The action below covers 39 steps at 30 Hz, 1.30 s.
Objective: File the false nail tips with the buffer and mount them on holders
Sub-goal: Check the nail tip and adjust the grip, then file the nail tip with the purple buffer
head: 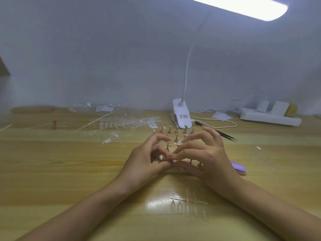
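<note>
Before the upright holders (169,131), left hand (147,160) and right hand (201,153) pinch one tiny piece (171,160), its direction unreadable.

A: What is counted on the counter (69,171)?
B: Two hands are seen, a left hand (147,159) and a right hand (203,153); one clip lamp (181,115), one purple buffer (238,166), one pair of tweezers (220,133), one power strip (271,116).
A: And the holders (169,130)?
B: Five are counted in the back row; others are hidden. One strip of nail tips (187,204) is seen, with five tips.
</note>
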Each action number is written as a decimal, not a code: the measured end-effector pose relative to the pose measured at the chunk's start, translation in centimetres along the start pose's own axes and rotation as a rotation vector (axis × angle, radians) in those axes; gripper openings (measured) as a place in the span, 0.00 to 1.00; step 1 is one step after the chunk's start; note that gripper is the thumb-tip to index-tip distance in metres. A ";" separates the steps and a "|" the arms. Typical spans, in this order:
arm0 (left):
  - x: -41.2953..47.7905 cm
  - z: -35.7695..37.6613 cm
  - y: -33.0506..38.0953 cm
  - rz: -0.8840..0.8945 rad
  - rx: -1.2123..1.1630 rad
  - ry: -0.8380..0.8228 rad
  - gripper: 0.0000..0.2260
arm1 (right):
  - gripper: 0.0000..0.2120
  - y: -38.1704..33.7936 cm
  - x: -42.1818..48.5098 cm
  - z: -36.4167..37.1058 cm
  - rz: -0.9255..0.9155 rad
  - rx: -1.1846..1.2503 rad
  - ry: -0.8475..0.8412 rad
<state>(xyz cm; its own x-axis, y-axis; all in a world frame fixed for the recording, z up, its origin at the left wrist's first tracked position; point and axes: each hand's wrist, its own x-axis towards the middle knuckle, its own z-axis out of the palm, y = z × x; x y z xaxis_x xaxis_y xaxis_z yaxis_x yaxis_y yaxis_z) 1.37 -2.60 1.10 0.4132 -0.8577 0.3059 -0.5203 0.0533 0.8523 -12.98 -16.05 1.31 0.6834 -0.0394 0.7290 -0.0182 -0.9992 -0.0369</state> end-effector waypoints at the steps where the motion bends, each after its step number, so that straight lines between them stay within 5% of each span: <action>1: -0.1 0.0 0.1 0.003 0.000 0.002 0.23 | 0.10 -0.3 0.0 -0.3 0.017 0.012 -0.011; 6: -0.5 -0.5 0.4 0.003 0.024 -0.027 0.30 | 0.11 -1.6 2.0 -3.8 0.092 0.074 -0.005; 9: -0.7 -1.5 0.9 0.000 0.180 -0.033 0.34 | 0.09 -1.9 2.7 -6.2 0.180 0.216 -0.190; 13: -2.6 -2.6 3.3 0.394 0.674 0.117 0.15 | 0.17 -2.7 -0.2 -6.9 0.246 0.040 -0.625; 15: -3.7 -2.2 4.5 0.360 0.745 0.012 0.12 | 0.22 -3.3 -2.0 -6.7 0.271 -0.058 -0.709; 20: -5.3 -0.1 3.8 0.203 0.799 -0.257 0.21 | 0.13 -3.9 -3.3 -5.7 0.339 0.022 -0.613; 27: -5.4 0.2 3.2 0.136 0.683 -0.263 0.16 | 0.12 -3.8 -3.6 -4.6 0.381 0.230 -0.523; 35: -5.1 0.2 2.7 0.104 0.642 -0.296 0.17 | 0.07 -4.1 -4.0 -4.3 0.341 0.249 -0.490; 39: -5.0 0.1 2.7 0.073 0.628 -0.300 0.18 | 0.12 -4.0 -4.1 -4.2 0.320 0.186 -0.485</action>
<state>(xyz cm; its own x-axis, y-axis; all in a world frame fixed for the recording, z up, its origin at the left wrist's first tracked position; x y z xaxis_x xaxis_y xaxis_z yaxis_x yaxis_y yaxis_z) -2.20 1.76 1.87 0.1834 -0.9722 0.1455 -0.9096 -0.1117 0.4002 -18.81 -11.94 1.36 0.9204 -0.2839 0.2689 -0.1799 -0.9180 -0.3534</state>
